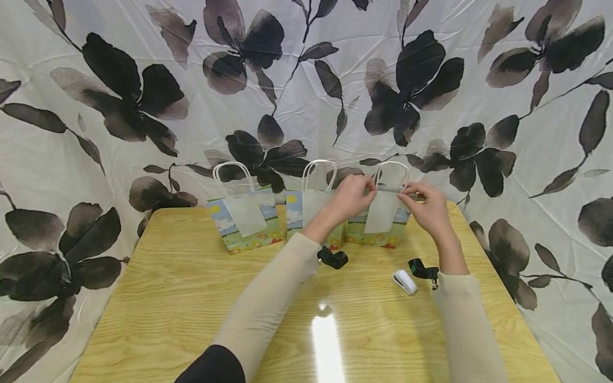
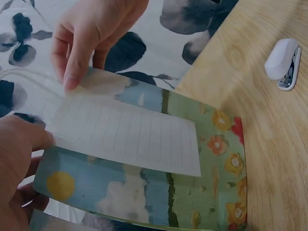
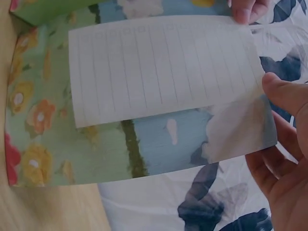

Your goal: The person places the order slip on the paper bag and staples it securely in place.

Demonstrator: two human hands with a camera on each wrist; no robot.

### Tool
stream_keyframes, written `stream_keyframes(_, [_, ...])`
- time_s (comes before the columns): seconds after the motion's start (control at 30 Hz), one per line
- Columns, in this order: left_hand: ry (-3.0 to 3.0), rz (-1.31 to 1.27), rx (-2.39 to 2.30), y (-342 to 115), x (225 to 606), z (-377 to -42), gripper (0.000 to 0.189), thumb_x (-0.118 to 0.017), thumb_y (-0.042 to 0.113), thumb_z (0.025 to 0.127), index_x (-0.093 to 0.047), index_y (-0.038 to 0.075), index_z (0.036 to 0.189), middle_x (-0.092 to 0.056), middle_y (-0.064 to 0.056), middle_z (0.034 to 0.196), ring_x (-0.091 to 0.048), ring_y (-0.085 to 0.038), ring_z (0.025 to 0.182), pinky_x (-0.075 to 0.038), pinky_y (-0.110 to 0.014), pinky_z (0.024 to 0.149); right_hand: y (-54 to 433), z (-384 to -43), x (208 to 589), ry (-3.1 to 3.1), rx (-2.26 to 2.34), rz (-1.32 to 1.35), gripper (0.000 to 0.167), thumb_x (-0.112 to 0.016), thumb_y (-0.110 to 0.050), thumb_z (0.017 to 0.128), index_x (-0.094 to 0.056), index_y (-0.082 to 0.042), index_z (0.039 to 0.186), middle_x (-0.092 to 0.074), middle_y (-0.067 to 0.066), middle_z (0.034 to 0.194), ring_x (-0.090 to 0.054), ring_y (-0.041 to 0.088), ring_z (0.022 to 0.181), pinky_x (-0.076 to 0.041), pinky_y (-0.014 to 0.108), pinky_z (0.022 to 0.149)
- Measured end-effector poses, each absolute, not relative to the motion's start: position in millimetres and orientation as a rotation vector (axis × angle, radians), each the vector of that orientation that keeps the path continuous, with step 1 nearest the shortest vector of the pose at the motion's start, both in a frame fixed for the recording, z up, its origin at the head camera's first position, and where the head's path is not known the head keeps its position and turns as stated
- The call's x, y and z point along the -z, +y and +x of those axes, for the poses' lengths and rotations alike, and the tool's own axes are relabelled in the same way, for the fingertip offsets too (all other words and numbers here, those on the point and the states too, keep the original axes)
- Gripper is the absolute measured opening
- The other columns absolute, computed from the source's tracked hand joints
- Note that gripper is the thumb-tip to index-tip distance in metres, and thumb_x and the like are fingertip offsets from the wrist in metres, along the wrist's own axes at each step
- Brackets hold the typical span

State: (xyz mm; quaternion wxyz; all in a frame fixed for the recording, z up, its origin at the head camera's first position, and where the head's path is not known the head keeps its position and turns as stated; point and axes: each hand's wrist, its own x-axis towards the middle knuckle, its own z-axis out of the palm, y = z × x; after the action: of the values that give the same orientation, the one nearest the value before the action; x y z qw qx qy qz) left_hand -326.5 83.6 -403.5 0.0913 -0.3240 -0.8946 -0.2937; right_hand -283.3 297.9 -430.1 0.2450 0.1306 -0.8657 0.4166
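Note:
At the back right of the table stands a paper gift bag (image 1: pixel 375 239), printed with sky, clouds and flowers, with white handles (image 1: pixel 393 163). A lined sheet of paper (image 2: pixel 130 134) lies against its front, upper edge at the bag's rim. My left hand (image 1: pixel 353 194) pinches the sheet and the bag's rim at the left, thumb in front and fingers behind. At the right of the rim, my right hand (image 1: pixel 428 206) pinches the top edge, its thumb on the front beside the sheet.
Two similar gift bags stand to the left, a middle bag (image 1: pixel 294 213) partly behind my left arm and a left bag (image 1: pixel 222 215), each with a white sheet on its front. A small white stapler (image 1: pixel 405 282) lies near my right wrist. Floral cloth (image 1: pixel 306 106) hangs behind the table.

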Motion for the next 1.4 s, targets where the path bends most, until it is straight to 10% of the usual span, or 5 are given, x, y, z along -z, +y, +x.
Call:
stream_keyframes(0.67, [-2.696,-0.869,0.878,83.9,409.0,-329.3,0.009,-0.065,0.018,0.093,-0.074,0.016,0.091,-0.070,0.005,0.087,-0.051,-0.006,0.051,-0.042,-0.021,0.054,295.4,-289.7,436.7,-2.267,-1.163,0.291,0.012,-0.076,0.000,0.083,-0.067,0.001,0.090,-0.069,0.013,0.086,-0.059,0.005,0.076,-0.045,0.018,0.068])
stream_keyframes(1.07, [-2.669,-0.803,0.974,80.8,407.7,-333.1,0.009,-0.066,0.016,0.091,-0.060,0.015,0.097,-0.070,0.000,0.098,-0.067,-0.014,0.090,-0.051,-0.026,0.073,292.1,-293.1,435.5,-2.253,-1.184,0.286,0.010,-0.075,0.000,0.084,-0.066,0.002,0.089,-0.069,0.013,0.085,-0.056,0.001,0.074,-0.044,0.015,0.068])
stream_keyframes(1.4, [-2.833,-0.849,0.819,84.4,406.7,-334.5,0.016,-0.065,0.032,0.095,-0.066,0.018,0.101,-0.069,0.002,0.101,-0.064,-0.010,0.078,-0.049,-0.027,0.068,289.3,-288.0,436.4,-2.214,-1.244,0.288,0.007,-0.074,0.001,0.085,-0.068,0.005,0.085,-0.068,0.017,0.083,-0.057,0.004,0.072,-0.043,0.014,0.065])
